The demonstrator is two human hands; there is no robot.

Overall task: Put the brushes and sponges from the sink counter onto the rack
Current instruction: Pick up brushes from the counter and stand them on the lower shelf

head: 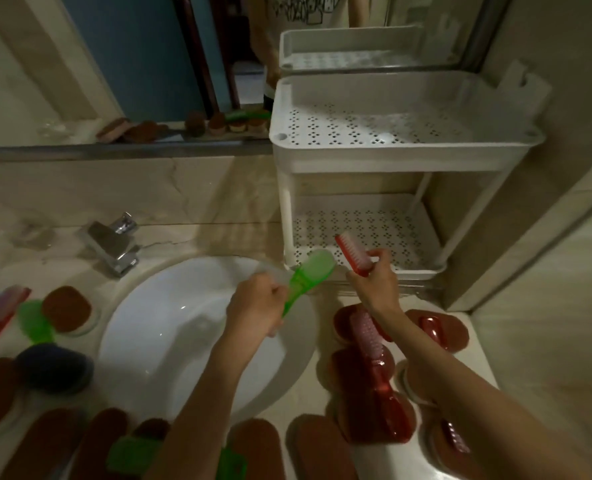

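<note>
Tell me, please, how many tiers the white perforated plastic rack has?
2: the upper tier beside the mirror, and the lower tier just behind both hands' brushes.
</note>
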